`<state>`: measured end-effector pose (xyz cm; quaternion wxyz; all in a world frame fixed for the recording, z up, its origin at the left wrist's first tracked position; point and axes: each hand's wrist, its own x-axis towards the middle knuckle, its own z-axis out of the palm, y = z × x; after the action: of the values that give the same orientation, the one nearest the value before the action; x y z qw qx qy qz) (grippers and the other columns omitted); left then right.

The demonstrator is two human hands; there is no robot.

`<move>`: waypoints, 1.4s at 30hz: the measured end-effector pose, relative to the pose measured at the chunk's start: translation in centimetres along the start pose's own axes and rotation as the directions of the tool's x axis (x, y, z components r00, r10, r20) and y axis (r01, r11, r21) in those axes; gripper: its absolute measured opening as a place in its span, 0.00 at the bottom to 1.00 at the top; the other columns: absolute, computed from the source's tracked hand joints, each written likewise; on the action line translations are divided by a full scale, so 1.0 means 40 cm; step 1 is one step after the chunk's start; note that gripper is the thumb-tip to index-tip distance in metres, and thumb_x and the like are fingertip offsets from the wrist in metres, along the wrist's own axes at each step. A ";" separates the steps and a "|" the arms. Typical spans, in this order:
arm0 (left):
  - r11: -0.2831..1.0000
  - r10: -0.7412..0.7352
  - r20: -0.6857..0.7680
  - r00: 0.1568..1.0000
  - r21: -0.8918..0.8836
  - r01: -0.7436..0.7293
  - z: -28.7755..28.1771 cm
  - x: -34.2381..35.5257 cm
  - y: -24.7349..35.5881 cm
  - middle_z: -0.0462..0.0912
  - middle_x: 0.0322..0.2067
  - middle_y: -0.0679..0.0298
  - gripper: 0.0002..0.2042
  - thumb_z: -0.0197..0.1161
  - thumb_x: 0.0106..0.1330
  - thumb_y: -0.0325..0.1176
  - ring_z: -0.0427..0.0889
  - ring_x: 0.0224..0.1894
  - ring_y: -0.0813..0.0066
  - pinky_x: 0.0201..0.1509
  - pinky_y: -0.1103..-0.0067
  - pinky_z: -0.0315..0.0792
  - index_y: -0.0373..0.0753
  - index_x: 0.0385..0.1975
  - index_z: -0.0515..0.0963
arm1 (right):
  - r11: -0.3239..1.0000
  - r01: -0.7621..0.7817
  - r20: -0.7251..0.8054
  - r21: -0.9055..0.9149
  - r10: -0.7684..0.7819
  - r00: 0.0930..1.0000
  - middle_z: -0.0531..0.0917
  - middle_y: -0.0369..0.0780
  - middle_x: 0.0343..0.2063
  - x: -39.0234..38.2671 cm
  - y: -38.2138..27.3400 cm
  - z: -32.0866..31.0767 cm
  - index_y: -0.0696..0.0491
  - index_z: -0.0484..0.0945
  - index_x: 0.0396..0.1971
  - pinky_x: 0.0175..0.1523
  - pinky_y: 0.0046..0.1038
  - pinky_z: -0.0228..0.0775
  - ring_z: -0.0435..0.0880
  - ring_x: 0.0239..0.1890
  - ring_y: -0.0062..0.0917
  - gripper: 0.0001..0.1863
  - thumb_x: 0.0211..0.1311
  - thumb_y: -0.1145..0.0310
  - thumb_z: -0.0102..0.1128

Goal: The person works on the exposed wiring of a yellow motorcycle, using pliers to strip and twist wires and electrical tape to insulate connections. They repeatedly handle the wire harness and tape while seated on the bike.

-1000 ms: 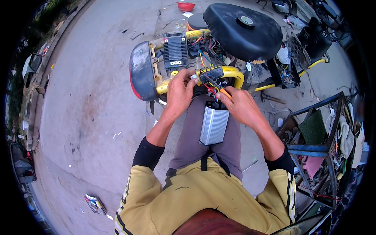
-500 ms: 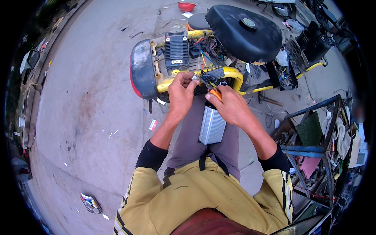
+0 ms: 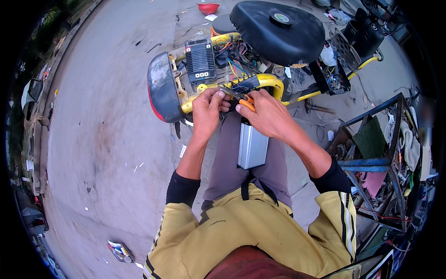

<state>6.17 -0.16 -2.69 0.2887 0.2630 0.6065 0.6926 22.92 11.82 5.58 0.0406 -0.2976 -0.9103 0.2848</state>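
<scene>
A pair of pliers with orange handles is gripped in my right hand, its dark jaws pointing left. The jaw tips meet the fingertips of my left hand, which are pinched together. What they pinch is too small and covered to make out. Thin dark wires run close to both hands, beside the yellow tube frame of a stripped electric scooter. On my lap, between the thighs, rests a silver finned controller box; its far end lies under my right hand.
Ahead, a black finned box sits on the scooter, near a tangle of wires and a black seat. A hammer lies on the ground. To the right stands a metal rack full of scrap; a small tray is at lower left.
My view has shifted slightly. The pliers have turned, and their jaws now reach further across my left fingertips. A small pale piece seen there before no longer shows.
</scene>
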 end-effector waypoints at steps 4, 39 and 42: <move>0.999 -0.034 0.070 0.997 -0.015 0.035 0.004 -0.002 0.016 0.91 0.37 0.59 0.11 0.60 0.85 0.31 0.88 0.34 0.77 0.41 0.78 0.85 0.29 0.49 0.85 | 1.000 0.007 0.058 0.005 -0.007 0.998 0.83 0.65 0.57 0.019 0.000 -0.014 0.68 0.81 0.58 0.64 0.53 0.79 0.87 0.58 0.61 0.36 0.74 0.45 0.60; 0.974 -0.095 0.155 0.983 -0.192 0.124 -0.033 0.014 0.002 0.89 0.37 0.62 0.12 0.62 0.85 0.36 0.87 0.35 0.79 0.41 0.80 0.84 0.33 0.46 0.84 | 0.992 0.119 0.141 0.032 -0.122 0.982 0.86 0.63 0.48 0.061 -0.022 -0.038 0.67 0.80 0.49 0.60 0.52 0.78 0.87 0.53 0.60 0.24 0.74 0.57 0.66; 0.975 -0.096 0.158 0.983 -0.183 0.125 -0.035 0.011 0.008 0.89 0.38 0.61 0.12 0.62 0.85 0.35 0.87 0.35 0.78 0.41 0.79 0.84 0.32 0.47 0.84 | 0.995 0.086 0.175 0.044 -0.092 0.980 0.87 0.62 0.47 0.067 -0.020 -0.030 0.67 0.81 0.48 0.59 0.52 0.78 0.87 0.52 0.59 0.23 0.73 0.57 0.66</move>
<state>4.83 -0.84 -2.56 0.3953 0.2504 0.5273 0.7092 20.60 13.40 6.77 -0.0221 -0.2294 -0.9173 0.3246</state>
